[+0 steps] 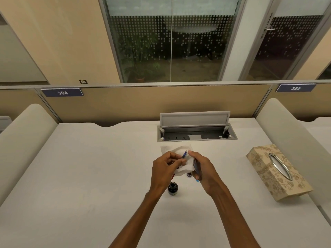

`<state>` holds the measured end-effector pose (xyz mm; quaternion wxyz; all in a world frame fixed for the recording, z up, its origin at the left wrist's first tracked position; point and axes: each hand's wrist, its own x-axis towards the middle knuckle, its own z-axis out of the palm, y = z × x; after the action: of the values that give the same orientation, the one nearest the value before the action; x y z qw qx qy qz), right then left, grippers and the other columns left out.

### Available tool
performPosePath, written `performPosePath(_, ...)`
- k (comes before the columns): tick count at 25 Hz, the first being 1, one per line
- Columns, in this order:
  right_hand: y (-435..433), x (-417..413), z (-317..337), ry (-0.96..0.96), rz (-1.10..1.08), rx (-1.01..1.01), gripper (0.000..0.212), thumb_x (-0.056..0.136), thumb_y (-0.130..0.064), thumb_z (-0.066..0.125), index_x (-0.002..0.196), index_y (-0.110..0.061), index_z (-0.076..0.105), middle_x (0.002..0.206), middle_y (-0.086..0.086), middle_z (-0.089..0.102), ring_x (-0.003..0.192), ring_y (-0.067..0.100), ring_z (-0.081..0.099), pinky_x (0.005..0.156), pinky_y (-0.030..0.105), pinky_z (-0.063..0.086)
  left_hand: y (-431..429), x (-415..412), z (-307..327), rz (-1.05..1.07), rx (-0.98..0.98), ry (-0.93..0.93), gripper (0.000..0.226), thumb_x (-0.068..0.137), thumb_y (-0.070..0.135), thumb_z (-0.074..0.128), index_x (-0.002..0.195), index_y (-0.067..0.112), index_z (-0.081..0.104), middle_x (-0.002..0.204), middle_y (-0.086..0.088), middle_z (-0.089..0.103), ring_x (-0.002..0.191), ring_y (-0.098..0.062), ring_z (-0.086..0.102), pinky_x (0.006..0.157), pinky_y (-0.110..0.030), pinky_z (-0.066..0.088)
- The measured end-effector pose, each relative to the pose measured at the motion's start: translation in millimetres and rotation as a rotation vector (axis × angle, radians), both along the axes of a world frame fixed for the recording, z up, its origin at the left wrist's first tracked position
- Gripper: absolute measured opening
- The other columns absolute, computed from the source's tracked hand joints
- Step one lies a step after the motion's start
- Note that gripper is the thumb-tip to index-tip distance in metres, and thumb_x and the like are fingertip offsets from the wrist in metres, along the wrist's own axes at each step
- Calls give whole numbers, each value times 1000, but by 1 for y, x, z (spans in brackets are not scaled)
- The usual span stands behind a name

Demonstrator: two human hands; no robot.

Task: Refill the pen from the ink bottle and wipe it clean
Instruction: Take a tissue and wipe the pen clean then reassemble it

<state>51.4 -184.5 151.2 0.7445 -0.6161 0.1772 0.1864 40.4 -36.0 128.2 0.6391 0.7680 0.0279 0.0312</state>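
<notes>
The open ink bottle (172,188) stands nearest; above it the left hand (165,169) pinches the blue pen (184,154) against a tissue (184,164); the right hand (202,169) grips that tissue and a dark pen part.

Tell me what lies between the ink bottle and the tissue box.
Head view: only bare white desk between the ink bottle and tissue box.
</notes>
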Motion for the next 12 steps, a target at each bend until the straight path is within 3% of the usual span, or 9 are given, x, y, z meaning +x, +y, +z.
performPosePath(4, -2, -1, 0, -41, -33, 101, 26, 99, -33, 48, 104, -15, 66, 90, 11, 69, 68, 23, 57, 39, 17, 42, 0, 1, 1, 6, 8, 24, 7, 82, 28, 76, 86, 25, 72, 82, 11, 75, 79, -3, 72, 65, -13, 56)
performPosePath(8, -6, 0, -1, -61, -42, 102, 23, 98, -32, 48, 98, -18, 66, 78, 1, 74, 69, 22, 59, 41, 18, 42, -1, 1, 0, 3, 38, 51, 18, 83, 30, 75, 93, 15, 73, 92, 2, 76, 85, -11, 72, 68, -14, 57)
performPosePath(12, -9, 0, -4, -77, -66, 114, 26, 100, -33, 44, 100, -18, 65, 83, 2, 74, 70, 21, 57, 42, 17, 43, -3, 0, 1, 20, 47, 75, 20, 82, 31, 76, 94, 15, 73, 91, 3, 73, 83, -11, 70, 62, -12, 55)
